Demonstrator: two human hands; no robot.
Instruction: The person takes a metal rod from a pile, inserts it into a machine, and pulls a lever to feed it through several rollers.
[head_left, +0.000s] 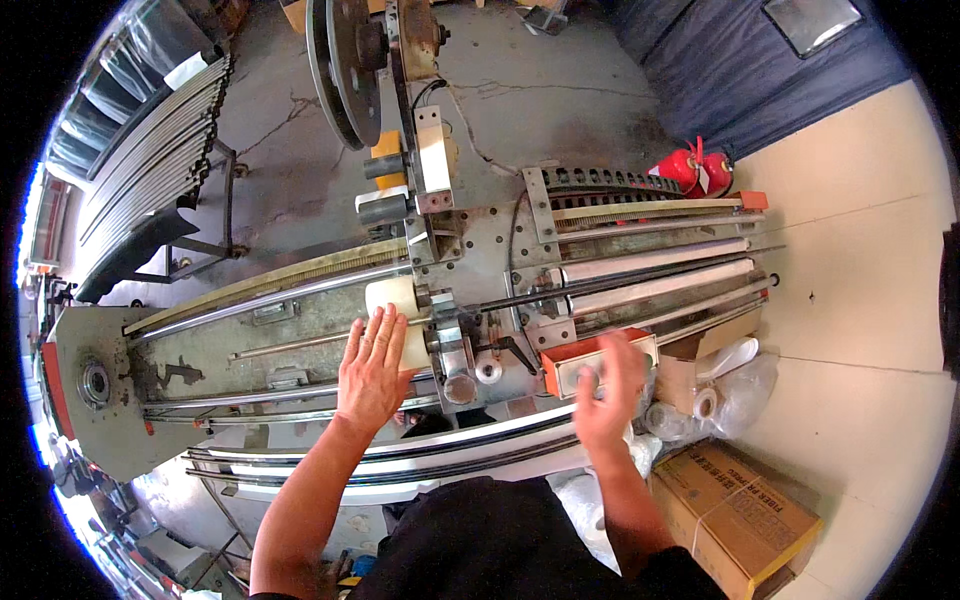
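My left hand (372, 368) lies flat with fingers stretched over a pair of short cream rollers (390, 293). The rollers sit against a metal clamp block (455, 345) on the machine's carriage (485, 240). A thin metal rod (290, 347) runs lengthwise between the rollers. My right hand (608, 400) is raised over an orange control box (552, 372) with a pale front panel. Motion blurs its fingers, but the thumb stands apart from them and nothing shows in the grasp. Whether it touches the box I cannot tell. A black lever handle (515, 352) sits between the hands.
Long guide rails (290, 290) run left to an end plate (120, 390). A grooved wheel (345, 70) rises at the back. Two red fire extinguishers (680, 168) stand back right. Cardboard boxes (745, 515) lie at lower right; a rack of dark strips (160, 165) stands left.
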